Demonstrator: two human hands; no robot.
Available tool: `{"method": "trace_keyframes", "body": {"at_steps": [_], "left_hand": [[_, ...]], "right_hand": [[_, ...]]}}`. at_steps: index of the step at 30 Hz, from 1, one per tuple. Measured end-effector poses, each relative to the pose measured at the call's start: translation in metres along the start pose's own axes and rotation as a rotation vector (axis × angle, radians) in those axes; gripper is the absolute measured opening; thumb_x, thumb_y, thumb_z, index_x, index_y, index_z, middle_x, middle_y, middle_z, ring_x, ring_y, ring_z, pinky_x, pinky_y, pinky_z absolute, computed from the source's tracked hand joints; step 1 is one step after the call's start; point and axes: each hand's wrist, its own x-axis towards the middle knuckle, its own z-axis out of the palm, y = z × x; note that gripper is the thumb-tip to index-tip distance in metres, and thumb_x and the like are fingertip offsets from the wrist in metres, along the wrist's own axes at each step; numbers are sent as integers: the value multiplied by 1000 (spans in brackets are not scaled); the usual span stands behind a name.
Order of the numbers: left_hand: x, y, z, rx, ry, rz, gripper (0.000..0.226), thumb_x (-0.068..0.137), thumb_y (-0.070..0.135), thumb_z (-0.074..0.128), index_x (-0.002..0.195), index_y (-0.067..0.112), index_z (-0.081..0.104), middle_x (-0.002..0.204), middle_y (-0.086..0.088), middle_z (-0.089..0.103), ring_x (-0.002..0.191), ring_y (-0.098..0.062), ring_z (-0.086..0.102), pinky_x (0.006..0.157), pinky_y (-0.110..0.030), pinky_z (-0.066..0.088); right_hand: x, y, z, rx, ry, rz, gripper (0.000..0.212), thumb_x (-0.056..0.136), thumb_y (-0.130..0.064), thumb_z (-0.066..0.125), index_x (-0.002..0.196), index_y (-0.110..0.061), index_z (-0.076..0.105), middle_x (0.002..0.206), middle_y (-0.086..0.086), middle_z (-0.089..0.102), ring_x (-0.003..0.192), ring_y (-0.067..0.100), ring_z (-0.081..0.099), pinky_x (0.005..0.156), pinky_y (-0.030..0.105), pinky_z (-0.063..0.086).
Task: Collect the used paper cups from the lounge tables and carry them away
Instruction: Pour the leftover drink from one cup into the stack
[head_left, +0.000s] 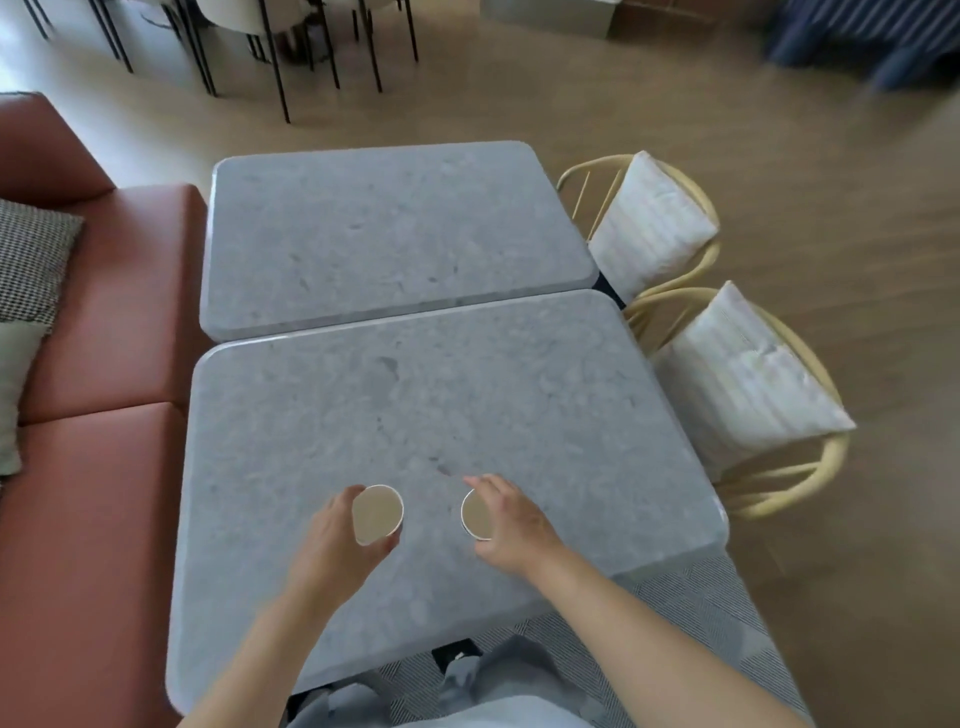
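Two white paper cups stand near the front of the near grey stone table (519, 395). My left hand (337, 545) grips the left cup (377, 513) from its left side, fingers curled round the wall. My right hand (511, 525) grips the right cup (475, 515) from its right side and partly covers its rim. Both cups look empty inside, seen from above. Whether they are lifted off the tabletop I cannot tell.
A second grey table (389, 234) butts against the far edge. A red sofa (98, 467) with cushions runs along the left. Two wicker chairs with white cushions (649, 228) (743, 384) stand on the right. Dark-legged chairs (280, 52) stand far back on the wood floor.
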Motion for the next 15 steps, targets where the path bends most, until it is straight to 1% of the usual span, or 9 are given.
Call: {"method": "trace_keyframes", "body": {"at_steps": [3, 6, 8, 11, 13, 15], "left_hand": [[-2, 9, 18, 13, -40, 0, 75, 76, 52, 91, 136, 23, 56, 127, 3, 62, 115, -25, 60, 93, -41, 52], [-5, 11, 35, 59, -66, 7, 73, 76, 54, 91, 133, 25, 56, 123, 4, 62, 112, -24, 60, 87, -36, 47], [-8, 11, 44, 101, -80, 18, 71, 76, 54, 91, 130, 25, 56, 119, 5, 62, 109, -24, 60, 84, -36, 47], [-11, 13, 55, 120, -95, 41, 67, 75, 53, 91, 125, 27, 55, 113, 8, 61, 105, -24, 61, 87, -39, 51], [-13, 12, 58, 135, -93, 52, 64, 74, 49, 93, 121, 28, 55, 109, 10, 61, 103, -24, 63, 85, -38, 50], [-15, 14, 58, 140, -104, 40, 66, 72, 46, 94, 122, 28, 54, 110, 9, 60, 104, -26, 63, 83, -38, 49]], "right_hand": [[-6, 18, -1, -21, -21, -23, 83, 78, -14, 76, 156, -24, 47, 144, -1, 50, 136, 23, 49, 109, 30, 42], [-13, 35, 2, -3, -49, -36, 84, 80, -7, 73, 157, -26, 47, 146, -1, 49, 137, 23, 48, 110, 35, 46], [-16, 42, 6, 1, -71, -52, 85, 80, 0, 70, 158, -25, 47, 147, 0, 47, 139, 23, 46, 112, 38, 46], [-17, 49, 9, 36, -71, -55, 93, 79, 6, 67, 162, -28, 39, 151, 0, 43, 141, 24, 43, 114, 39, 45], [-17, 52, 11, 71, -56, -46, 100, 78, 7, 68, 164, -29, 31, 154, 0, 40, 143, 25, 43, 115, 38, 45], [-19, 57, 10, 122, -40, -9, 103, 79, 6, 70, 166, -30, 27, 158, 1, 38, 146, 26, 42, 116, 36, 44]]}}
